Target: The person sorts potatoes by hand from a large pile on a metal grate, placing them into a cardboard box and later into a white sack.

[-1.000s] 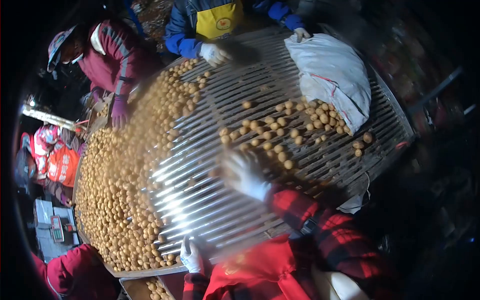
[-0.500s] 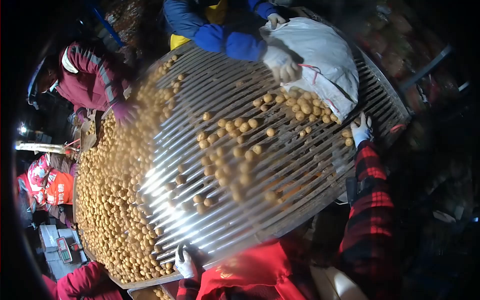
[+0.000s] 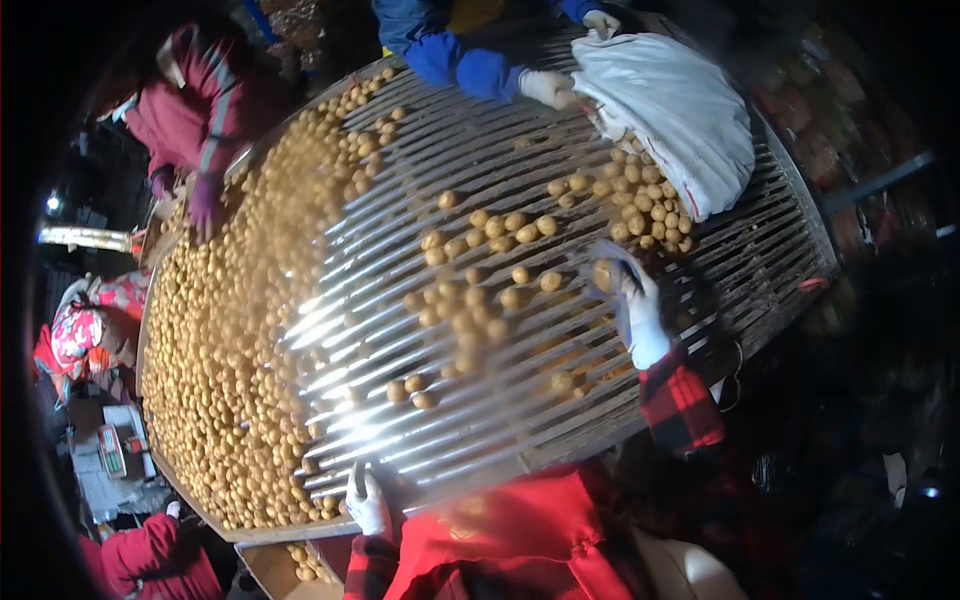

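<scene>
My right hand [image 3: 640,308], in a white and grey glove, reaches over the slatted table [image 3: 690,300]; a potato [image 3: 602,275] shows at its fingertips, which are blurred. My left hand [image 3: 368,503], gloved too, rests on the table's near edge with thumb and fingers apart. Beyond my right hand, potatoes [image 3: 648,200] lie in a heap at the mouth of a white sack [image 3: 670,110]. Loose potatoes [image 3: 485,230] are scattered over the middle slats.
A co-worker in blue sleeves [image 3: 465,70] holds the sack. Potatoes [image 3: 220,400] cover the left side densely, where a co-worker in maroon [image 3: 190,120] reaches in. Another person [image 3: 150,560] is at the lower left, near a scale [image 3: 112,452]. A box [image 3: 280,570] stands below the edge.
My right hand has moved left from the table's right side to the potato. The sack's mouth is lifted, and more potatoes show below it. The blue-sleeved co-worker's hand has shifted along the sack.
</scene>
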`<state>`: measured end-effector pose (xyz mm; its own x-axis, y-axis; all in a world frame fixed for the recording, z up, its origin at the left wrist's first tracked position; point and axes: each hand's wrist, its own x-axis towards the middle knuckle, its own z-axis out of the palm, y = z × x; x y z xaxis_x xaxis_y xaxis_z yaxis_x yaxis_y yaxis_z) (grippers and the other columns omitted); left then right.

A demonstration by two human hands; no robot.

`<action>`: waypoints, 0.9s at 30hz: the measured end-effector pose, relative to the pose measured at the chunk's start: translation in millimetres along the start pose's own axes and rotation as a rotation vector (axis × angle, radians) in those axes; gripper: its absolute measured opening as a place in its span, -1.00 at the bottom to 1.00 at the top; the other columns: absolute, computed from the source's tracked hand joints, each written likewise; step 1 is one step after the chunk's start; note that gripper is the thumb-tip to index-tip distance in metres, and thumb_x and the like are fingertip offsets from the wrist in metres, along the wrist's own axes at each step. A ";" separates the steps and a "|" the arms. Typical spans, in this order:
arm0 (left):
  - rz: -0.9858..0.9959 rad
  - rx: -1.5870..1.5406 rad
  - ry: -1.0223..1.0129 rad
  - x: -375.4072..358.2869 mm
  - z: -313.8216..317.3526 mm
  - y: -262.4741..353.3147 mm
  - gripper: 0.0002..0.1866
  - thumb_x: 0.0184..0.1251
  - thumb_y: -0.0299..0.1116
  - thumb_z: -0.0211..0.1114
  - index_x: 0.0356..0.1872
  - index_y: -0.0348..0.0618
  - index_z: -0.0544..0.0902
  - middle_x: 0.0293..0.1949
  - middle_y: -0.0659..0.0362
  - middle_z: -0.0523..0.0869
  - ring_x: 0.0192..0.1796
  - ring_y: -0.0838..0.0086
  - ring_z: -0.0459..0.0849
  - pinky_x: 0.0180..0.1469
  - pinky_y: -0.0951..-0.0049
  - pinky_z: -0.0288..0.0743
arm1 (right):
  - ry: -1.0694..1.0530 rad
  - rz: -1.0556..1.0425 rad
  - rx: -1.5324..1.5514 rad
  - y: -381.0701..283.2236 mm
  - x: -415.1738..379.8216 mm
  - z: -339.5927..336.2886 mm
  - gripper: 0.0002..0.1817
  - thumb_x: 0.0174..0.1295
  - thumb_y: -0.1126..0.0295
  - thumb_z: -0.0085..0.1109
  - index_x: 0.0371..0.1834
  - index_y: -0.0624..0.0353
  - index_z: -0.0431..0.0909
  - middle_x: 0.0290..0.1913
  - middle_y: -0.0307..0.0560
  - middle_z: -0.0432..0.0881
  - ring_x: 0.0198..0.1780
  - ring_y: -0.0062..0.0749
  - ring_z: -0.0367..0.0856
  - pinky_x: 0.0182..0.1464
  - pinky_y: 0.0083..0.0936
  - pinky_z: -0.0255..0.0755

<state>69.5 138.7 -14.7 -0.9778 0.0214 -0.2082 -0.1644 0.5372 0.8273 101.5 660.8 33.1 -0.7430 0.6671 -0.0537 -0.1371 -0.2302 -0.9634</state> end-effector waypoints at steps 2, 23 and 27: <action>0.086 0.085 0.002 -0.1 -1.7 -5.4 -0.63 0.49 -0.42 0.16 0.23 -0.33 0.58 0.01 0.02 0.74 -0.02 0.39 0.69 0.08 0.40 0.56 | -0.162 0.171 0.183 -9.7 -0.7 35.3 -0.47 0.49 0.02 0.00 0.39 0.09 0.43 0.31 -0.01 0.55 0.30 -0.13 0.56 0.30 -0.20 0.49; 0.169 0.075 0.275 -4.8 17.3 -0.2 -0.58 0.45 -0.14 0.11 0.18 -0.12 0.64 -0.13 0.01 0.78 -0.14 0.06 0.75 -0.09 0.10 0.62 | -0.855 1.096 0.402 68.8 -97.0 227.9 -0.50 0.48 0.00 0.08 0.32 0.06 0.41 0.10 0.13 0.58 -0.10 -0.13 0.64 -0.24 -0.42 0.63; -0.175 -1.104 -0.023 -19.7 -27.9 12.6 -0.60 0.55 -0.15 0.07 0.26 -0.06 0.61 -0.32 0.25 0.72 -0.36 0.69 0.63 -0.39 0.68 0.48 | -0.863 1.074 0.205 74.4 -123.1 276.4 -0.51 0.50 0.00 0.04 0.32 0.07 0.39 0.18 0.05 0.57 0.00 -0.08 0.67 -0.09 -0.30 0.67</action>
<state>83.0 121.5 14.4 -0.9290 0.0410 -0.3677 -0.3361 -0.5086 0.7927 1.7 365.7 40.6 -0.6990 -0.5255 -0.4850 0.7148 -0.4940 -0.4950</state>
